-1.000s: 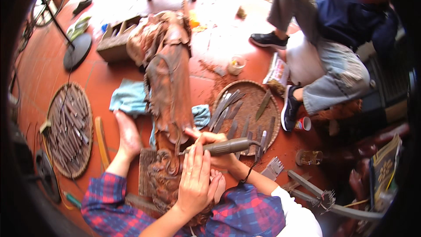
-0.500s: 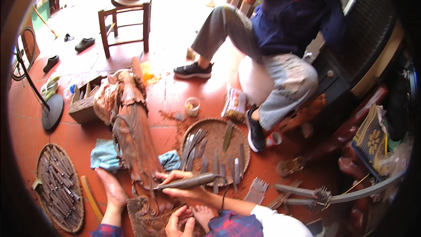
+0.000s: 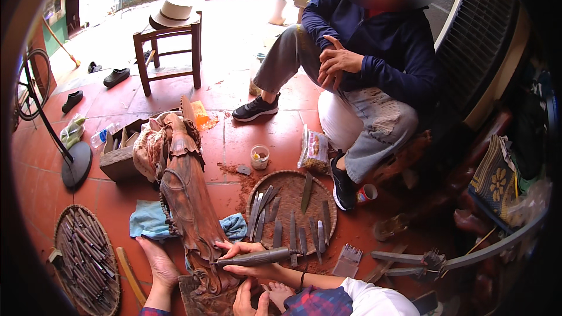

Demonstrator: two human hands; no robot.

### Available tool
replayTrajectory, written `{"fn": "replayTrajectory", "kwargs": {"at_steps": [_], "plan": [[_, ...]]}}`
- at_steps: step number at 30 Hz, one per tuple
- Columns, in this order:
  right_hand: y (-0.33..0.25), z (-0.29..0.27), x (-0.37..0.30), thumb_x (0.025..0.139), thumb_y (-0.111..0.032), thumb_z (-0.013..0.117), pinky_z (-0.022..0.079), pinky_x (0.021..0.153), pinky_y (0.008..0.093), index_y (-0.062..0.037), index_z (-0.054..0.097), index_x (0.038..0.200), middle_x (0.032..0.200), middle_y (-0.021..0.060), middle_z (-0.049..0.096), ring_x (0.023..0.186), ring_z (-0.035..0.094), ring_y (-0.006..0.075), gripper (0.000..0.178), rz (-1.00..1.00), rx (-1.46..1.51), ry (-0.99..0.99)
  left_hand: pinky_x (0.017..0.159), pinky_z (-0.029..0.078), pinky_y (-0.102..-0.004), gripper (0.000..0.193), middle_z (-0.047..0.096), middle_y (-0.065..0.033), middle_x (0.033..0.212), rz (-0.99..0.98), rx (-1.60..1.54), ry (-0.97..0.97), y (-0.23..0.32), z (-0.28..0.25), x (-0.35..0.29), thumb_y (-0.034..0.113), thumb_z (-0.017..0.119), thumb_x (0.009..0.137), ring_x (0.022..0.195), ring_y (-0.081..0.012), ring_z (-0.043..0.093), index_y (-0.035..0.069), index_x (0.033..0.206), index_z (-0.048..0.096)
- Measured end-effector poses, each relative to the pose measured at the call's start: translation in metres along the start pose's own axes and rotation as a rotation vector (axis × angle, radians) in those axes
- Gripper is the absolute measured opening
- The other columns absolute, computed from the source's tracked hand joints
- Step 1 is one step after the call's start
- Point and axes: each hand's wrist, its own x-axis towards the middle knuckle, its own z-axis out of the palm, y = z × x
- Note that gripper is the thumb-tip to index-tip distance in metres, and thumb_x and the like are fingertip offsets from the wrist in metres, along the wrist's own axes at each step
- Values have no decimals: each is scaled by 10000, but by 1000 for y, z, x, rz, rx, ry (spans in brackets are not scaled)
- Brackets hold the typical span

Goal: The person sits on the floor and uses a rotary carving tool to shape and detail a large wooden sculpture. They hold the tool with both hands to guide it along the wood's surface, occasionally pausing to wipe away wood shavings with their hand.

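Note:
My right hand is closed around a dark, pen-shaped rotary carving tool with a cord at its rear end. The tool's tip points left, at the lower folds of a reddish-brown carved wooden statue. The statue is a robed figure lying lengthwise away from me, with its scrolled base closest. Near the lower edge, beside that base, my left hand has its fingers loosely bent and apart, with nothing visible in them. The lower edge cuts off part of this hand. My bare feet lie on either side of the statue.
A round woven tray holds several flat blades and files. An oval basket of chisels stands left. Blue cloths lie by the statue. Opposite sits a person in a navy jacket. A stool bears a white hat.
The view has shifted, so the floor things appear slightly lower and to the right. The person opposite has brought raised arms down, hands together before them. My right hand still holds the tool against the statue.

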Motion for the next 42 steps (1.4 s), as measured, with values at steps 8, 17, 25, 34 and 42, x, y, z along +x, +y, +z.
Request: {"fn": "replayTrajectory", "kwargs": {"at_steps": [8,17,25,34,42], "plan": [[-6,3,-1,811,-32,741,321,1111,483,1,631,973,1037,132,698,1286,494,332,199,-89,-49,47,938,467,-391,418,582,-255,1207,1,-35,2,3,0,1,147,590,938,1089,-364,593,-79,1279,505],[-16,10,1,811,-43,724,262,1145,519,11,664,972,971,91,704,1254,536,321,181,-172,-184,93,1062,348,-322,503,512,-168,1370,-426,-459,-171,6,-11,16,257,508,1005,1265,-230,466,-62,1386,432],[-10,5,-8,820,-42,705,210,1152,554,-4,652,963,965,68,679,1287,497,347,157,-218,-148,56,1009,377,-295,545,520,-128,1310,-430,-702,-176,4,-3,29,330,530,992,1201,-193,487,-43,1378,434],[-9,19,7,793,-40,737,231,1140,558,-22,639,954,986,79,693,1269,517,351,190,-321,-216,17,1115,310,-386,581,402,-164,1452,-430,-1006,0,5,-7,35,190,589,954,1349,-275,401,-7,1445,348],[-13,14,2,793,-38,680,270,1107,636,-44,541,856,805,103,652,805,664,198,153,-316,-275,64,945,415,-280,352,546,-36,1124,-533,-959,-121,12,-1,34,293,514,1016,1075,-92,491,22,1241,502]]}}
